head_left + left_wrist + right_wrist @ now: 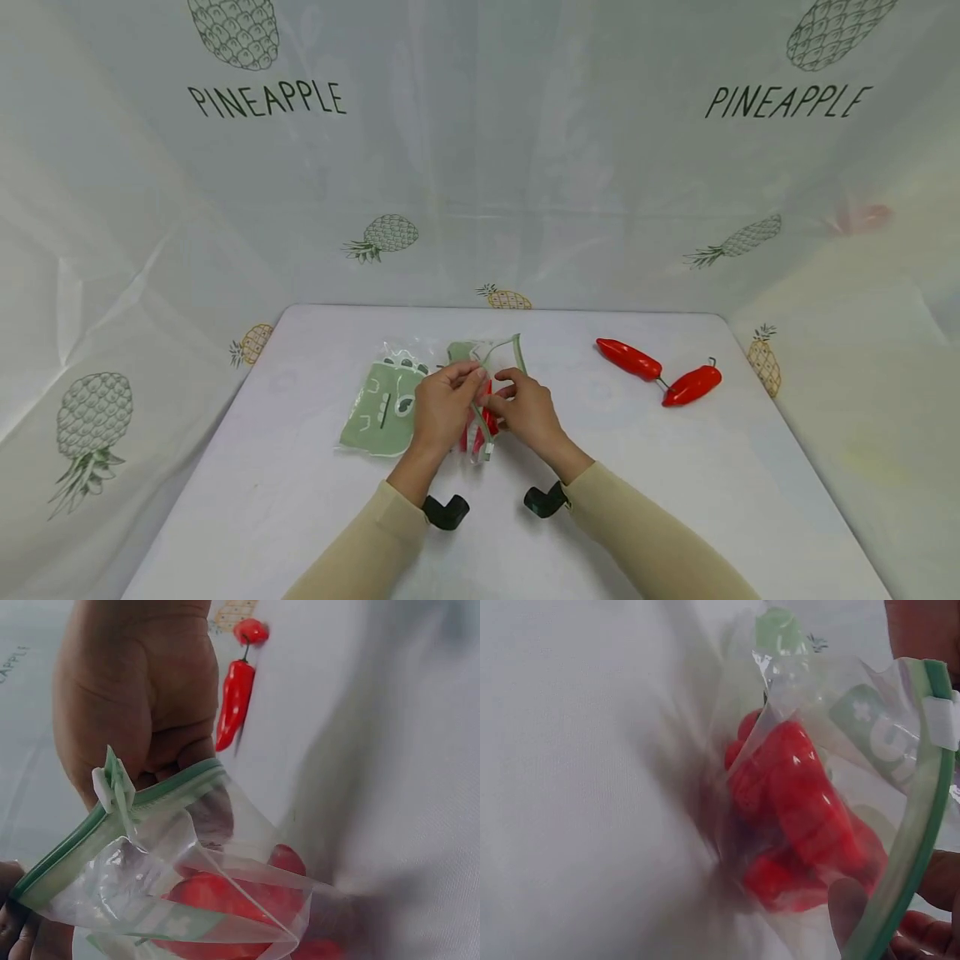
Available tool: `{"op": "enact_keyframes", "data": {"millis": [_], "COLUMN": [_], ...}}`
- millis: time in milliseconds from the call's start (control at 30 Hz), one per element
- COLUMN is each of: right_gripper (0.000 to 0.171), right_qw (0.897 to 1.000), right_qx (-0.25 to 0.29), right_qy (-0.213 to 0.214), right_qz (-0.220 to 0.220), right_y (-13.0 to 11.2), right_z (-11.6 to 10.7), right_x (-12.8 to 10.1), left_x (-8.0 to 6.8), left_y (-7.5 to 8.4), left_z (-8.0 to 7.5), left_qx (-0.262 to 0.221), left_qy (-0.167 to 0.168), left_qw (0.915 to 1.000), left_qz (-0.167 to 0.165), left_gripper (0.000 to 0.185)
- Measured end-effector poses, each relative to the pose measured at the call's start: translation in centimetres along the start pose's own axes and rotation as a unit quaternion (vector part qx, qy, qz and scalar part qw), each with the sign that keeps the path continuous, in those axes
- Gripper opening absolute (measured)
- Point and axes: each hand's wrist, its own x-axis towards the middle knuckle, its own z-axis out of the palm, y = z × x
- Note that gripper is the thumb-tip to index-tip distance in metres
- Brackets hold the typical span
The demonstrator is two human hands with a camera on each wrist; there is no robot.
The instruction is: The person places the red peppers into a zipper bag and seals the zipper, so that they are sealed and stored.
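Observation:
Both hands are at a clear zip bag (247, 795) with a green zip edge and a white slider (114, 789). Red peppers (810, 802) show through its plastic, low in the bag. My left hand (442, 408) pinches the bag's edge from the left, fingertips bent in. Facing it, my right hand (531, 410) pinches the edge on the other side; in the right wrist view its thumb (847, 904) lies against the plastic by the green zip. The bag's mouth bows open between the hands. Fingers partly cover the bag in the head view.
A flat bag with a green cartoon face (375, 417) lies left of the hands. Two loose red peppers (628, 358) lie at the right of the white table (675, 517), one overlapping the other's stem. A pineapple-print curtain (480, 167) rises behind the table and along both sides.

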Motion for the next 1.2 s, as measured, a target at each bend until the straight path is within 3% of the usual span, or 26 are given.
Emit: {"op": "enact_keyframes", "data": {"millis": [300, 633, 1100, 1200], "right_gripper": [0.037, 0.027, 0.029, 0.029], "right_qw": [1.0, 0.998, 0.998, 0.998], "right_qx": [0.019, 0.007, -0.023, -0.023], "right_qy": [0.021, 0.052, 0.06, 0.062], "right_qz": [-0.007, -0.019, -0.02, -0.018], "right_y": [-0.3, 0.0, 1.2, 1.5], "right_z": [-0.3, -1.7, -4.3, -4.9], "right_x": [-0.1, -0.1, -0.4, -0.4], "left_x": [0.3, 0.4, 0.3, 0.2], "left_y": [-0.3, -0.7, -1.3, -1.5], "left_z": [0.2, 0.2, 0.2, 0.3], "left_qx": [0.034, 0.02, 0.045, 0.059], "left_qy": [0.022, 0.009, 0.013, 0.02], "left_qw": [0.9991, 0.9998, 0.9989, 0.9979], "left_qz": [0.007, 0.005, 0.004, 0.016], "left_gripper": [0.018, 0.021, 0.018, 0.018]}}
